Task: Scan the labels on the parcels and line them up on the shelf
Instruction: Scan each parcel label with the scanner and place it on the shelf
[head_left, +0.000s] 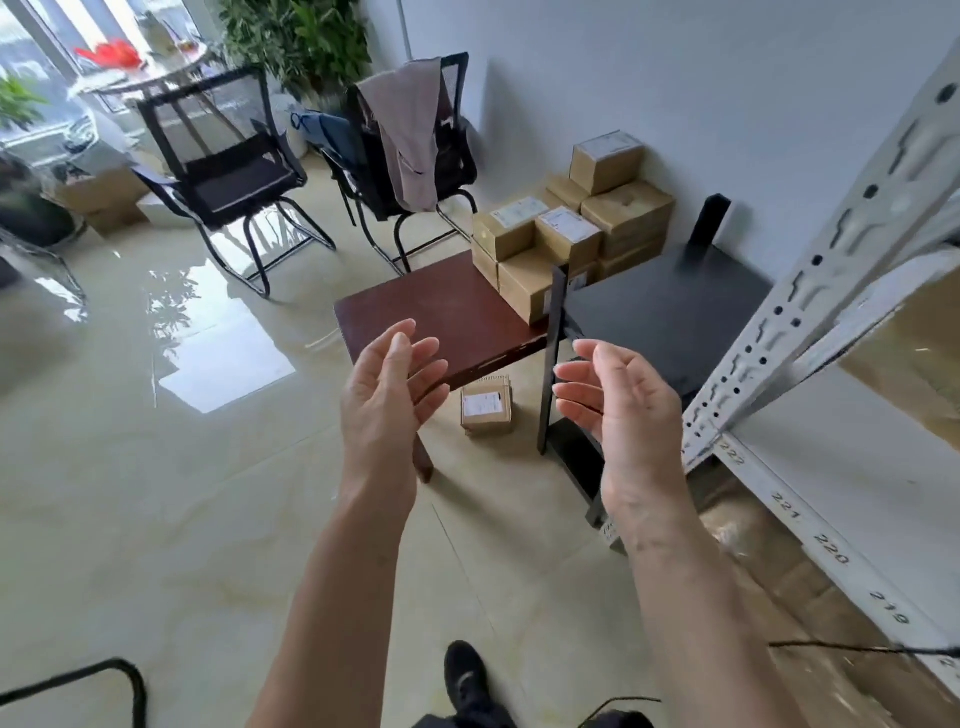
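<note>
Left hand (387, 384) and right hand (618, 400) are hovering empty, fingers relaxed, above a floor box (487, 410) under the table's (441, 312) front edge.

Bare forearms, black shoe (466, 675)

My white shelf (810, 332) runs off the right edge; the parcel labels (569, 224) are too small to read.

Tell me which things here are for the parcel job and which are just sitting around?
For the job:
- stacked parcels by the wall
- lone parcel on the floor
- white shelf rack
- left hand and right hand, both empty

Just sitting around:
- two black chairs
- garment draped over one chair
- brown table
- black stand
- plant
</note>
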